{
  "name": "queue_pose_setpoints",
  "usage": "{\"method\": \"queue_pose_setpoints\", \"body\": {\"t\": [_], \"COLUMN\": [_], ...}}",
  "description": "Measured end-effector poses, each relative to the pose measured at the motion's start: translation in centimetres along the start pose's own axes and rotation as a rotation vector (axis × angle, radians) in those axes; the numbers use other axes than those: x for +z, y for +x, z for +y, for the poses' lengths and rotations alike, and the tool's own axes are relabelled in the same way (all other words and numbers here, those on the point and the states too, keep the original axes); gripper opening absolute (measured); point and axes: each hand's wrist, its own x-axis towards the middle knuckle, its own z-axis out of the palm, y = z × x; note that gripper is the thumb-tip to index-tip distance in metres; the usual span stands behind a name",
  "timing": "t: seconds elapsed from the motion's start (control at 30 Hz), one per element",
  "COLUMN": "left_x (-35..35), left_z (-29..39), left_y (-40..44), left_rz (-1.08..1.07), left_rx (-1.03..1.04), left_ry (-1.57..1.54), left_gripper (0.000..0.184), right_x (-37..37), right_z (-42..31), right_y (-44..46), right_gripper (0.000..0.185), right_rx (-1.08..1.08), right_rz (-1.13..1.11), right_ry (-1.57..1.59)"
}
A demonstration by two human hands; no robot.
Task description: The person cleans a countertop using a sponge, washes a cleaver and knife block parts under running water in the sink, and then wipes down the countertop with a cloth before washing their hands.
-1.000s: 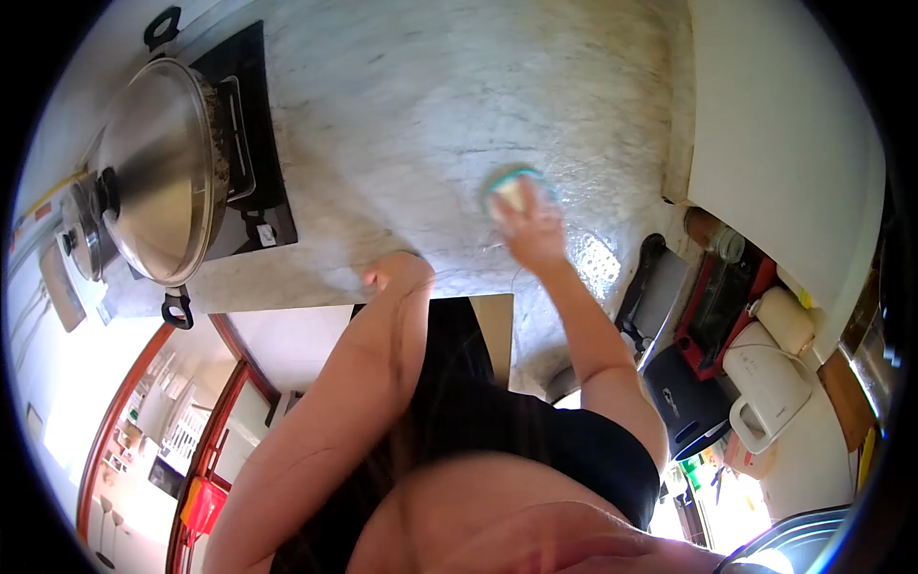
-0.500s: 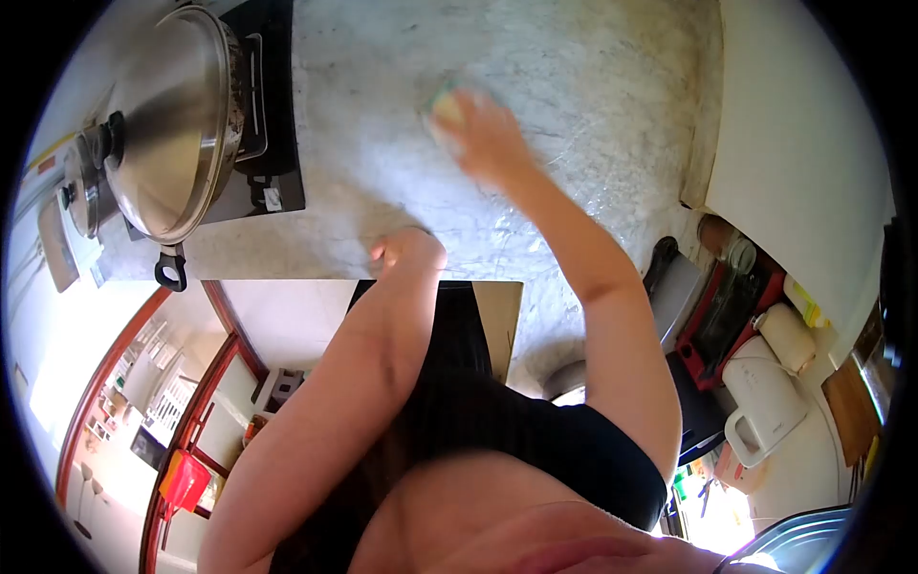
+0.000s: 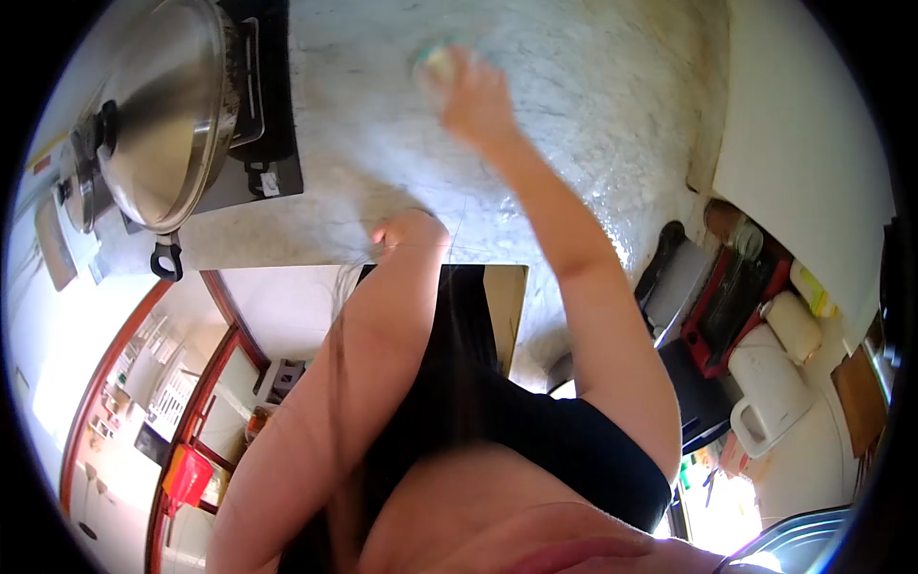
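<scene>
Far out on the grey marbled counter (image 3: 382, 105), my right hand (image 3: 475, 100) is closed round a pale sponge with a teal edge (image 3: 437, 65), pressed to the surface and blurred. My left hand (image 3: 409, 230) rests near the counter's front edge, its fingers curled; most of them are hidden behind the wrist, so what they hold, if anything, cannot be seen. Wet, shiny patches lie on the counter to the right of my right forearm.
A large lidded pan (image 3: 164, 115) stands on the black stove (image 3: 271, 96) at the left, its handle pointing towards me. At the right are a red-framed rack (image 3: 703, 335), a white kettle-like appliance (image 3: 770, 383) and a brown board (image 3: 858, 402).
My right hand with the sponge has swept left and farther away across the counter. My left hand stays by the front edge. The view has shifted slightly.
</scene>
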Motion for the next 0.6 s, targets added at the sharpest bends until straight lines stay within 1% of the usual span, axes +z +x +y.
{"method": "queue_pose_setpoints", "body": {"t": [0.03,0.07,0.1,0.13,0.17,0.2,0.27,0.3,0.37,0.4,0.43,0.5,0.6], "left_x": [0.2,0.5,0.3,0.1,0.2,0.7,0.9,0.9,0.7,0.1,-0.5,-0.6,-0.1], "left_z": [-0.2,-0.3,-0.2,0.0,-0.2,-1.0,-1.6,-1.7,-1.1,-0.3,0.6,1.1,1.1], "left_y": [0.0,0.1,0.0,-0.3,-1.7,-3.9,-6.0,-6.3,-5.1,-2.8,-0.4,-0.2,-0.7], "left_rz": [0.050,0.101,0.123,0.149,0.272,0.392,0.488,0.465,0.292,0.154,0.012,-0.009,-0.018], "left_rx": [0.025,0.049,0.068,0.088,0.137,0.185,0.233,0.233,0.172,0.093,0.022,-0.014,-0.037], "left_ry": [0.024,0.050,0.146,0.241,0.258,0.271,0.258,0.231,0.260,0.316,0.378,0.451,0.543], "left_gripper": [0.041,0.040,0.039,0.038,0.032,0.028,0.025,0.026,0.026,0.026,0.025,0.027,0.030], "right_x": [-1.0,-1.0,-0.9,-1.2,-1.5,-1.1,-1.1,-1.3,-1.2,0.0,0.0,-1.4,0.5], "right_z": [-2.2,-2.4,-2.0,-1.3,0.2,3.0,8.7,10.7,10.8,9.9,7.2,1.4,0.7], "right_y": [-4.5,-8.2,-11.7,-15.0,-17.6,-19.5,-21.4,-21.6,-20.5,-20.8,-21.0,-23.3,-31.2], "right_gripper": [0.057,0.059,0.060,0.062,0.063,0.063,0.063,0.063,0.064,0.065,0.066,0.063,0.058], "right_rx": [-0.088,-0.077,-0.064,0.034,0.128,0.253,0.516,0.654,0.824,0.734,0.740,0.615,0.937], "right_rz": [-0.070,-0.084,-0.095,-0.081,-0.065,-0.014,0.192,0.348,0.472,0.471,0.272,0.099,0.231], "right_ry": [-0.077,0.012,0.101,0.012,-0.079,-0.042,-0.019,-0.039,-0.035,-0.107,-0.122,-0.098,0.087]}}
